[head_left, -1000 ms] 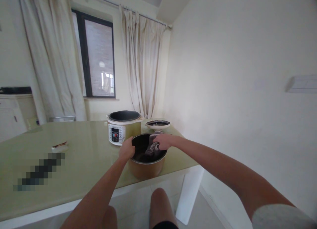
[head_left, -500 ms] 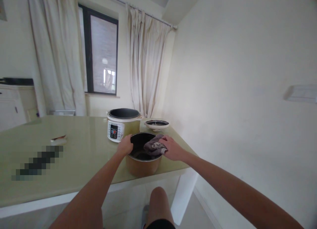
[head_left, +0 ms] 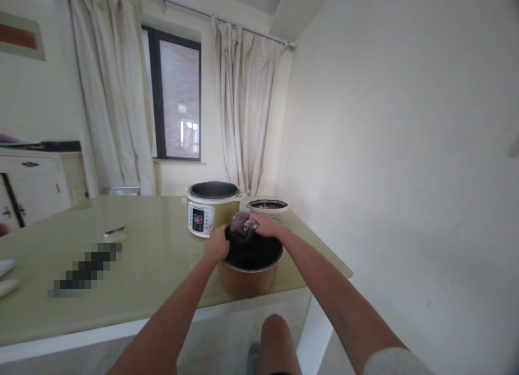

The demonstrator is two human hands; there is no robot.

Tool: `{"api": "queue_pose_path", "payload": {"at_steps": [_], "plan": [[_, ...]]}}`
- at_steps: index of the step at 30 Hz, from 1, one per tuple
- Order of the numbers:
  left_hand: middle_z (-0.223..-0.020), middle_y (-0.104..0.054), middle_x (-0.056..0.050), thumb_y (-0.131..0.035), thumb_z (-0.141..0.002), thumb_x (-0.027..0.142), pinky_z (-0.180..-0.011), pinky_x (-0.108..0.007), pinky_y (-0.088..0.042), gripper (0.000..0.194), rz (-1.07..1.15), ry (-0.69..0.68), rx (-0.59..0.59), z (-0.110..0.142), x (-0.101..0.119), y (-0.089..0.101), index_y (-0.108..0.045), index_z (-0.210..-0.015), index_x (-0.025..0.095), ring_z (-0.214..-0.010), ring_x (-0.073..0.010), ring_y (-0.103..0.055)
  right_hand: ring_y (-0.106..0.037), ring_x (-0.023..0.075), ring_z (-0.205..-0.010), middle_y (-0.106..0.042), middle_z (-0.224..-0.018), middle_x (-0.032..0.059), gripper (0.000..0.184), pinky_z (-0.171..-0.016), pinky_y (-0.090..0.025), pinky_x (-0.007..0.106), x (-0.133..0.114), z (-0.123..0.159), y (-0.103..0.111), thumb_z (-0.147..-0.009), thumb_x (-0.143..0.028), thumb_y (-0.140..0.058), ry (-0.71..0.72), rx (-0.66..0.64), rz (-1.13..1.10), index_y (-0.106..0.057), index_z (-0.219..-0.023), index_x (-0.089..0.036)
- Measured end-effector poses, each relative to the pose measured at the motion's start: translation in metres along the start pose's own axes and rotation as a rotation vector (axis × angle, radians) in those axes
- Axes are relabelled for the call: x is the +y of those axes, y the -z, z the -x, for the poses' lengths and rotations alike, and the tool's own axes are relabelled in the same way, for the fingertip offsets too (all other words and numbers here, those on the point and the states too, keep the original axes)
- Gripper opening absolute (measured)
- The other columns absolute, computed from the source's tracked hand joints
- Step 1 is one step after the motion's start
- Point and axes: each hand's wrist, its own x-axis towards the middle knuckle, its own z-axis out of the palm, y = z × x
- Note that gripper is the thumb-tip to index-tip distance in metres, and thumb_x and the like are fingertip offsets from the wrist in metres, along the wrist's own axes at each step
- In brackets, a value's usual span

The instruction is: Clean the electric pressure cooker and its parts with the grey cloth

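clearly, both hands [head_left: 216,244] [head_left: 265,225] are at the pot's rim [head_left: 251,270].

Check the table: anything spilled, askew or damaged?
No spill or damage shows. Only the pot stands out, right by the near edge of the table, though the left hand holds its rim. The pixelated patch can't be judged.

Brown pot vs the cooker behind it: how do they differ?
The brown pot shows a plain outer wall; the cooker has a control panel on its front. The pot sits by the near edge of the table; the cooker is farther back. The left hand grips the pot; the cooker stands unheld. Both are round, open-topped and dark inside.
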Motion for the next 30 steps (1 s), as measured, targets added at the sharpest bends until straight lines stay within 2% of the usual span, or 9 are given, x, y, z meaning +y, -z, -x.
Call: {"api": "queue_pose_path", "payload": {"at_steps": [4, 8, 12, 15, 19, 22, 23, 27, 30], "plan": [[-0.145, -0.069, -0.017, -0.052, -0.089, 0.006, -0.108, -0.040, -0.053, 0.064, 0.013, 0.016, -0.004, 0.002, 0.003, 0.001, -0.060, -0.151, 0.017, -0.131, -0.0307, -0.068, -0.072, 0.0263, -0.117, -0.075, -0.128, 0.0086, 0.045, -0.101, -0.057, 0.039, 0.015, 0.034, 0.014, -0.086, -0.018, -0.065, -0.108, 0.058, -0.126, -0.066, -0.130, -0.021], [-0.148, -0.067, -0.019, -0.051, -0.090, 0.007, -0.108, -0.042, -0.053, 0.063, 0.012, 0.019, -0.002, 0.003, 0.005, 0.003, -0.059, -0.152, 0.016, -0.134, -0.0327, -0.066, -0.066, 0.0267, -0.133, -0.069, -0.145, 0.0075, 0.059, -0.111, -0.053, 0.041, 0.017, 0.103, 0.018, -0.089, -0.020, -0.061, -0.148, 0.136, -0.220, -0.058, -0.147, -0.026], [-0.140, -0.072, -0.016, -0.052, -0.090, 0.008, -0.105, -0.040, -0.055, 0.057, 0.009, 0.015, -0.016, 0.003, 0.007, 0.005, -0.065, -0.145, 0.019, -0.130, -0.0317, -0.068, -0.067, 0.0315, -0.130, -0.071, -0.141, 0.0118, 0.064, -0.109, -0.052, 0.043, -0.015, 0.166, 0.008, -0.090, -0.030, -0.065, -0.283, 0.181, -0.185, -0.054, -0.153, -0.025], [-0.141, -0.072, -0.014, -0.051, -0.091, 0.008, -0.105, -0.037, -0.054, 0.056, 0.005, 0.011, -0.021, 0.003, 0.008, 0.007, -0.065, -0.143, 0.021, -0.130, -0.0295, -0.068, -0.071, 0.0364, -0.121, -0.076, -0.131, 0.0153, 0.065, -0.102, -0.052, 0.044, -0.047, 0.187, 0.006, -0.091, -0.045, -0.069, -0.367, 0.152, -0.011, -0.055, -0.151, -0.024], [-0.141, -0.071, -0.017, -0.050, -0.091, 0.008, -0.103, -0.039, -0.055, 0.055, -0.015, 0.016, -0.014, 0.005, 0.009, 0.011, -0.064, -0.143, 0.017, -0.129, -0.0320, -0.069, -0.074, 0.0333, -0.109, -0.079, -0.118, 0.0120, 0.062, -0.094, -0.052, 0.041, -0.057, 0.178, 0.020, -0.095, -0.072, -0.059, -0.350, 0.115, -0.099, -0.066, -0.134, -0.024], [-0.132, -0.075, -0.017, -0.050, -0.090, 0.008, -0.099, -0.040, -0.057, 0.050, -0.029, 0.016, -0.011, 0.006, 0.008, 0.012, -0.069, -0.135, 0.018, -0.123, -0.0331, -0.072, -0.074, 0.0295, -0.106, -0.079, -0.111, 0.0099, 0.064, -0.095, -0.053, 0.040, -0.039, 0.157, 0.031, -0.106, -0.071, -0.033, -0.321, 0.094, -0.256, -0.075, -0.114, -0.023], [-0.130, -0.076, -0.016, -0.050, -0.090, 0.008, -0.099, -0.041, -0.057, 0.049, -0.031, 0.014, -0.009, 0.006, 0.008, 0.013, -0.070, -0.133, 0.019, -0.122, -0.0331, -0.072, -0.074, 0.0296, -0.105, -0.079, -0.109, 0.0099, 0.063, -0.095, -0.053, 0.040, -0.033, 0.150, 0.031, -0.106, -0.070, -0.034, -0.332, 0.105, -0.262, -0.076, -0.107, -0.022], [-0.134, -0.075, -0.017, -0.051, -0.090, 0.010, -0.100, -0.042, -0.057, 0.052, -0.040, 0.006, -0.003, 0.005, 0.005, 0.013, -0.068, -0.138, 0.020, -0.124, -0.0338, -0.071, -0.074, 0.0312, -0.101, -0.079, -0.103, 0.0073, 0.042, -0.086, -0.055, 0.037, -0.018, 0.123, 0.024, -0.084, -0.060, -0.080, -0.429, 0.180, -0.138, -0.075, -0.102, -0.023], [-0.135, -0.074, -0.017, -0.055, -0.089, 0.011, -0.102, -0.042, -0.056, 0.053, -0.049, -0.006, -0.003, 0.004, 0.004, 0.012, -0.067, -0.140, 0.020, -0.125, -0.0341, -0.071, -0.074, 0.0258, -0.100, -0.080, -0.106, 0.0046, 0.038, -0.080, -0.055, 0.029, -0.015, 0.106, 0.021, -0.078, -0.046, -0.089, -0.423, 0.154, -0.091, -0.075, -0.104, -0.022]]}}
